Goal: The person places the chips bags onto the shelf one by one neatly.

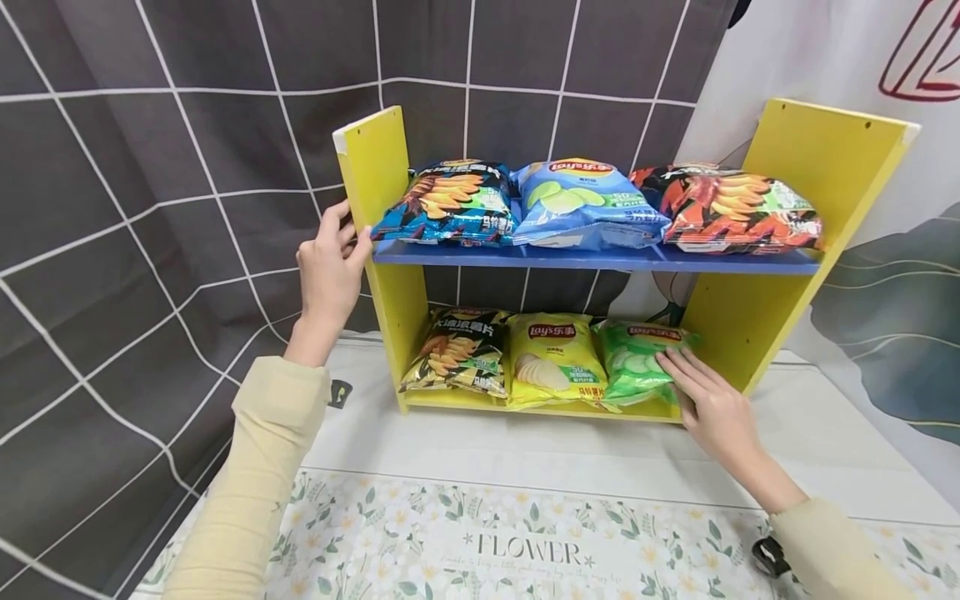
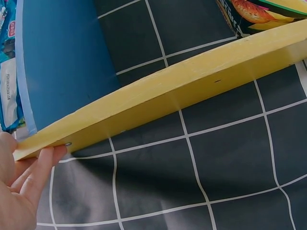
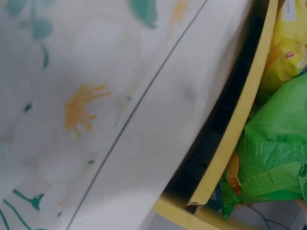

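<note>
A small two-tier shelf (image 1: 378, 317) has yellow side panels and a blue middle board (image 1: 592, 258). My left hand (image 1: 330, 271) holds the front edge of its left panel, thumb on one face and fingers on the other, as the left wrist view also shows. At the lower right, my right hand (image 1: 712, 408) rests extended fingers on a green chip bag (image 1: 633, 358). Beside that bag are a yellow chip bag (image 1: 558, 354) and a black-and-gold one (image 1: 457, 350). The right hand is mostly out of the right wrist view, where the green bag (image 3: 273, 148) appears.
On the upper tier lie a dark blue chip bag (image 1: 457, 204), a light blue one (image 1: 588, 208) and a red-and-black one (image 1: 738, 208). A dark gridded curtain (image 1: 187, 150) hangs behind and to the left. A flowered mat (image 1: 450, 533) covers the table front.
</note>
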